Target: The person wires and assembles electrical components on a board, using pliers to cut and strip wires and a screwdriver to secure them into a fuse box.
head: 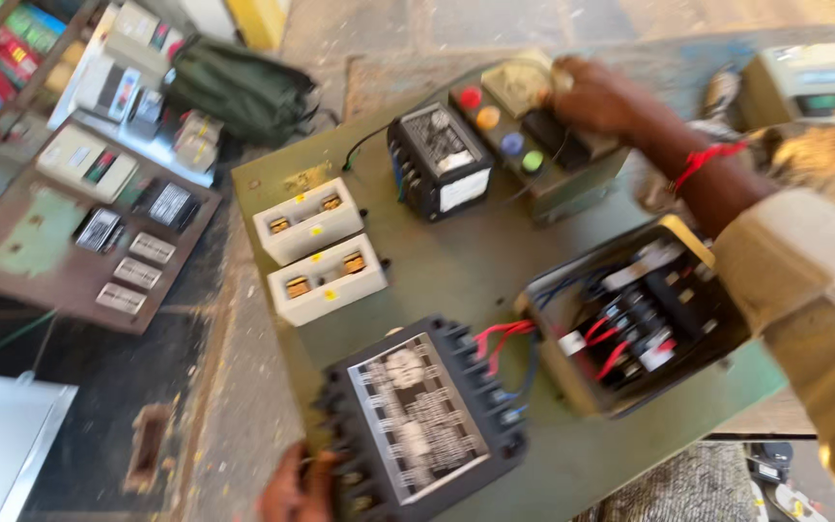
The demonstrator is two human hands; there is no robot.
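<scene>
Up top, right hand (596, 95) gripping control box (533, 135), left hand (294, 488) grip unclear beside black contactor (422, 420), open enclosure (635, 319) holding wired breakers.

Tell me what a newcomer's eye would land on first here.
Probably the green panel board crowded with electrical gear, and the right hand resting on the control box with its red, orange, blue and green push buttons at the far edge. Next, the open switch box with red wires at the right, and the large black contactor at the near edge, where the left hand touches it.
</scene>
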